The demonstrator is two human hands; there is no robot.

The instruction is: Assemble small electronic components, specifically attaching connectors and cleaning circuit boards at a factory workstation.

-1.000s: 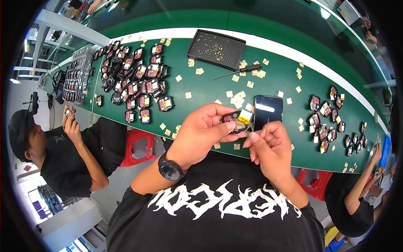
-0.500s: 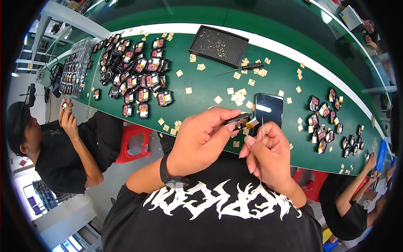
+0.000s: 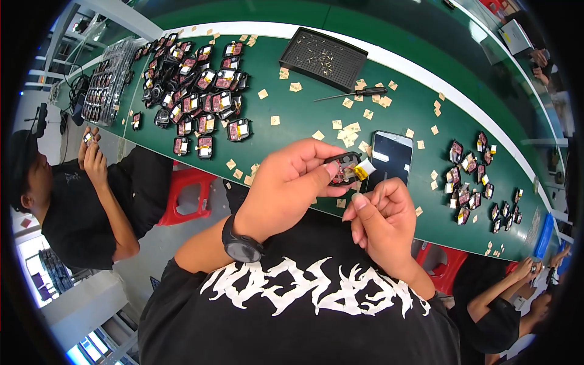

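Two bare hands work close together above the near edge of a green surface (image 3: 292,135), where a small black device housing (image 3: 340,173) is held up in the left hand (image 3: 286,190). The left fingers are clamped on the housing, thumb in front, its reddish circuit board turned upward; a white-and-yellow battery (image 3: 364,170) juts from its right side. Just beside it, the thumb and forefinger of the right hand (image 3: 386,224) are drawn close together, though whether they pinch anything thin between them cannot be told. A dark watch (image 3: 243,248) circles the left wrist above a black shirt (image 3: 298,295) with white lettering. Beyond the hands lies a dark-screened phone (image 3: 391,159), with pale paper squares (image 3: 351,129) scattered around it. Farther back, a screwdriver (image 3: 370,92) rests near a black tray (image 3: 348,78) holding small metallic pieces. Dozens of similar housings (image 3: 205,102) crowd the left part of the surface, near clear plastic trays (image 3: 109,85) of units; a smaller cluster (image 3: 468,198) sits to the right. At left, a co-worker (image 3: 79,207) in black holds up a small part (image 3: 89,138) beside a red stool (image 3: 185,198).
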